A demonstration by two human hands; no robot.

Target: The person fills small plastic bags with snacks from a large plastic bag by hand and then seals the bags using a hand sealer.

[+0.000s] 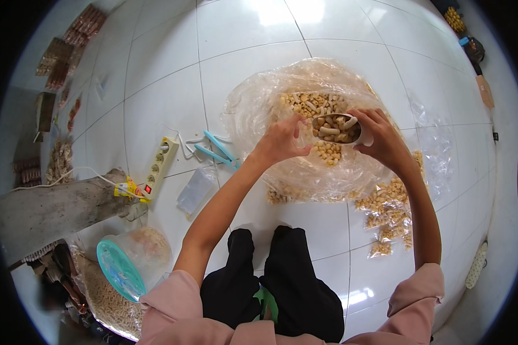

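A large clear plastic bag [250,108] lies spread on the tiled floor, its mouth open over a heap of pale tube-shaped snack pieces [304,102]. Over it, my right hand [377,133] grips a white oval container [367,137] that is tilted and filled with the same pieces. My left hand [287,140] is held just left of the container, fingers spread and curved; a faint transparent film seems to lie between its fingers, but whether they hold it I cannot tell. Small filled clear packets [388,233] lie on the floor beyond my right forearm.
Left of the big bag are a light-blue hand sealer [218,151], a stack of clear bags [195,189] and a power strip [162,166] with cords. A tub with a turquoise lid [121,271], a grey post [60,211] and a sack of snacks [108,297] stand lower left. Empty-looking film [436,151] lies right.
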